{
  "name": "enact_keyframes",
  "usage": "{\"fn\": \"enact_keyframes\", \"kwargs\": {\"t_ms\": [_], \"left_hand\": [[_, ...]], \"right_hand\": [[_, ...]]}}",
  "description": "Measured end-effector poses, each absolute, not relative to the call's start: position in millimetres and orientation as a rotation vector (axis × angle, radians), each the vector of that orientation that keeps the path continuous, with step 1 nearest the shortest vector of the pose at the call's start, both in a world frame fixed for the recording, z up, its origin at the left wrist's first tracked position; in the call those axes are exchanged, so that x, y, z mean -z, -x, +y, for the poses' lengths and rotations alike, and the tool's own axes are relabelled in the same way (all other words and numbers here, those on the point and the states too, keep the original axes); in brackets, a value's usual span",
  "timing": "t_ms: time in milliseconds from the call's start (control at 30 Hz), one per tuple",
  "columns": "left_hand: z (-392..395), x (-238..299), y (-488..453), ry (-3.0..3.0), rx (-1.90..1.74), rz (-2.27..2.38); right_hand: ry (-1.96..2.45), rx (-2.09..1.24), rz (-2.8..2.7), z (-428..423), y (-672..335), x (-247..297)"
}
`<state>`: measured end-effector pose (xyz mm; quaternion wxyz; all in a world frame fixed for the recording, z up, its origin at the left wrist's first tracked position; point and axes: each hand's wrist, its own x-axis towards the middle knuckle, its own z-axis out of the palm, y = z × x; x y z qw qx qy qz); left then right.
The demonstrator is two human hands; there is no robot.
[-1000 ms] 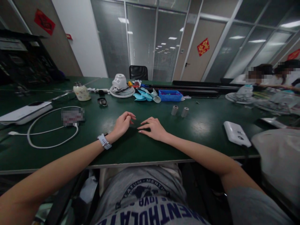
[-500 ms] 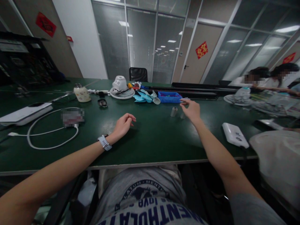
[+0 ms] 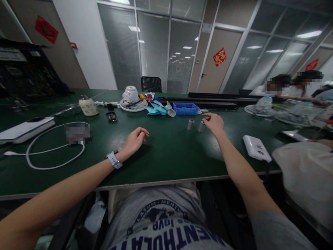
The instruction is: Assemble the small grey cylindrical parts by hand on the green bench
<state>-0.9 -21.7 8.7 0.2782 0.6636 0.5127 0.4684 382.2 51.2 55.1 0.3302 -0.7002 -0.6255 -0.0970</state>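
My right hand (image 3: 213,124) reaches over the table with its index finger stretched out and the thumb apart below it. Its fingertips are close to the top of a small silver metal cylinder (image 3: 201,126) standing upright; I cannot tell whether they touch. A matching silver cylinder (image 3: 190,124) stands upright just to the left. With a watch on its wrist, my left hand (image 3: 135,140) rests on its side on the table, fingers loosely bent and nothing visible in them.
Behind the cylinders sits a blue tray (image 3: 186,109), beside light-blue fan blades (image 3: 157,108) and a white fan part (image 3: 131,97). A patterned jar (image 3: 88,106) and a white cable (image 3: 56,167) lie left. A white power bank (image 3: 256,148) is right, near other people.
The right hand has lowered slightly toward the right-hand silver cylinder, which shows more clearly now. My left hand keeps its pose. The whole view has shifted a little.
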Motion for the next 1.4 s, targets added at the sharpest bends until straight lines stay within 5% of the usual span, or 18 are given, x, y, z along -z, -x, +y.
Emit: {"fn": "enact_keyframes", "kwargs": {"t_ms": [167, 500, 1000, 1400], "left_hand": [[-22.0, -8.6, 0.3, -1.797, -1.252, 1.381], [-19.5, -5.4, 0.6, -1.796, -1.245, 1.365], [-51.1, -27.1, -16.2, -2.099, -1.293, 1.137], [-45.3, -34.5, -27.6, -2.065, -1.253, 1.033]], "right_hand": [[1.888, 0.154, -1.634, 52.3, -386.3, -54.1], [1.726, 0.497, -1.850, 61.8, -355.2, -27.7], [1.102, -0.117, -2.140, -10.4, -243.3, -20.4], [0.984, -0.138, -2.173, -23.8, -225.6, -14.8]]}}
